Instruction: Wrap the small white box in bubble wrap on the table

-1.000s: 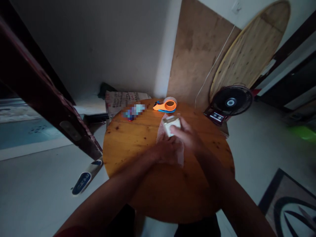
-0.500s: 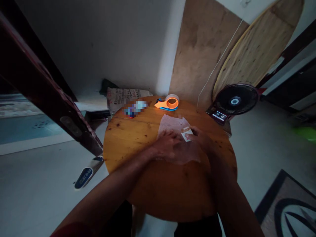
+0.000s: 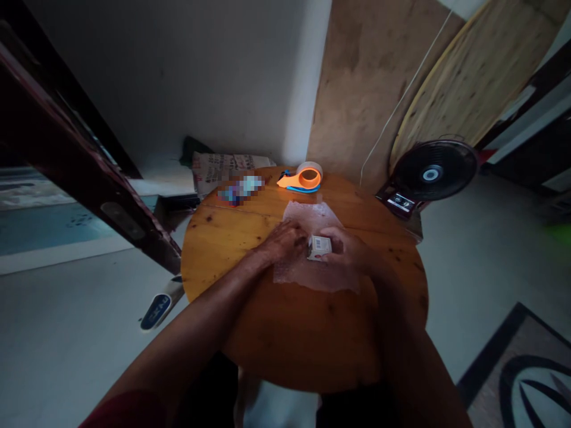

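A small white box with printed labels is gripped at its right side by my right hand, thumb in front and fingers behind. It is held over a sheet of clear bubble wrap on the round wooden table. My left hand rests on the left part of the wrap, close to the box, with its fingers bent and their tips touching the sheet. It holds nothing that I can see.
An orange tape dispenser stands at the table's far edge, with a blurred-out colourful item left of it. A black fan stands beyond the right edge. A slipper lies on the floor at left.
My right hand has moved the box leftward and turned it, so different faces show. My left hand has drawn slightly left and up, its fingers more bent than before.
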The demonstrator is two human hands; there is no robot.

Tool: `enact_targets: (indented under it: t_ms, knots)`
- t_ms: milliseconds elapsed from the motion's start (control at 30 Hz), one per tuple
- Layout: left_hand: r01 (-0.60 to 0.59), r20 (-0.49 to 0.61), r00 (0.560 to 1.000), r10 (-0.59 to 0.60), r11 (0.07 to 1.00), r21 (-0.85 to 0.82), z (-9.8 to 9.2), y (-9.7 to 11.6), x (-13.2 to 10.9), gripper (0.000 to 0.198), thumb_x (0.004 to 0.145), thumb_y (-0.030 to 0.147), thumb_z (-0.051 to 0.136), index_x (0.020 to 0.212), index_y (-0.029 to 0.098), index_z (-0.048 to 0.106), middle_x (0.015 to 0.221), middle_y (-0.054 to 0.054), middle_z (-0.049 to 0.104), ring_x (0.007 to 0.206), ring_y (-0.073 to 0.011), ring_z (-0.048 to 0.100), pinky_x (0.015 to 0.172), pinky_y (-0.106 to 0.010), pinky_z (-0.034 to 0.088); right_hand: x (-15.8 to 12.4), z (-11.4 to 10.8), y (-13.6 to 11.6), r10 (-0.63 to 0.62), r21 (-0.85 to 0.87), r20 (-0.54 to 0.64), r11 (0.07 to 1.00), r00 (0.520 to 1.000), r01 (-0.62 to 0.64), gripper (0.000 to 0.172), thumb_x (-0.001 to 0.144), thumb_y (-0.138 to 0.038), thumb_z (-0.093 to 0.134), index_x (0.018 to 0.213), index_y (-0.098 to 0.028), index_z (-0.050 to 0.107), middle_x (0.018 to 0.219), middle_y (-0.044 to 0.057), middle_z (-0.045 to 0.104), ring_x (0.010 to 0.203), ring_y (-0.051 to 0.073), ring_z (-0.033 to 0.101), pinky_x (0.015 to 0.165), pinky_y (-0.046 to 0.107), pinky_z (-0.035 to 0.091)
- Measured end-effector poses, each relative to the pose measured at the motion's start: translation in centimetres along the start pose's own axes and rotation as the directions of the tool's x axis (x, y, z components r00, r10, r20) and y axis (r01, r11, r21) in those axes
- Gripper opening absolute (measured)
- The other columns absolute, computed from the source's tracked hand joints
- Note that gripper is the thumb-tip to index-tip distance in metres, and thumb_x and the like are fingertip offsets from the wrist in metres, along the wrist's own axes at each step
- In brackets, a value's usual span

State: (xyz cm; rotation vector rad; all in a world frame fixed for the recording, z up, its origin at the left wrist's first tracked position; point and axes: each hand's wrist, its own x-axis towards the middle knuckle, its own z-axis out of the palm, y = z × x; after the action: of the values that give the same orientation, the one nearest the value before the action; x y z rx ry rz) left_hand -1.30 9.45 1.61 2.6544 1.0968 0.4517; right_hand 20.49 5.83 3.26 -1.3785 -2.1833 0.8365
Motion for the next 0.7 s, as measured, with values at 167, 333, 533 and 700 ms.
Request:
enact_targets:
  t_ms: [167, 333, 533, 700]
  knots:
    - [-0.034, -0.019, 0.999, 0.034, 0.999, -0.021, 0.4, -0.6, 0.2, 0.027, 0.081, 0.018, 0.051, 0.101, 0.019, 0.070, 0.105, -0.009, 0.063, 0.100, -0.0227, 0.058, 0.089, -0.034, 0.046, 0.1, -0.2, -0.5, 0.023, -0.114, -0.024, 0.993, 0.999, -0.025, 0.031, 0.072, -0.031, 0.066, 0.102, -0.023, 0.061, 0.094, 0.001, 0.068, 0.082, 0.020, 0.060, 0.073, 0.031, 0.046]
    - [-0.054, -0.040, 0.998, 0.053, 0.998, -0.022, 0.7, -0.9, 0.2, 0.027, 0.081, 0.017, 0.052, 0.101, 0.018, 0.070, 0.106, -0.009, 0.063, 0.102, -0.0237, 0.057, 0.090, -0.036, 0.045, 0.3, 0.2, -0.8, 0.032, -0.130, -0.039, 0.991, 0.999, -0.036, 0.031, 0.072, -0.034, 0.068, 0.101, -0.024, 0.062, 0.091, 0.001, 0.068, 0.081, 0.020, 0.061, 0.072, 0.031, 0.046]
    - [-0.041, -0.035, 0.999, 0.040, 0.999, -0.028, 0.5, -0.8, 0.2, 0.025, 0.082, 0.018, 0.050, 0.098, 0.018, 0.070, 0.102, -0.009, 0.064, 0.099, -0.0237, 0.058, 0.088, -0.037, 0.045, 0.4, 0.9, -0.2, 0.029, -0.087, -0.058, 0.996, 0.998, -0.034, 0.031, 0.073, -0.035, 0.068, 0.101, -0.023, 0.059, 0.089, 0.001, 0.068, 0.080, 0.020, 0.062, 0.070, 0.031, 0.047]
    - [-0.046, -0.105, 0.994, 0.035, 0.993, -0.108, 0.6, -0.8, 0.3, 0.023, 0.078, 0.014, 0.052, 0.092, 0.017, 0.070, 0.097, -0.008, 0.066, 0.096, -0.0230, 0.059, 0.089, -0.036, 0.046, 0.1, 0.4, -0.1, -0.022, -0.025, -0.055, 0.999, 0.998, 0.021, 0.050, 0.070, -0.037, 0.072, 0.115, -0.025, 0.054, 0.108, 0.004, 0.065, 0.094, 0.022, 0.061, 0.080, 0.035, 0.048]
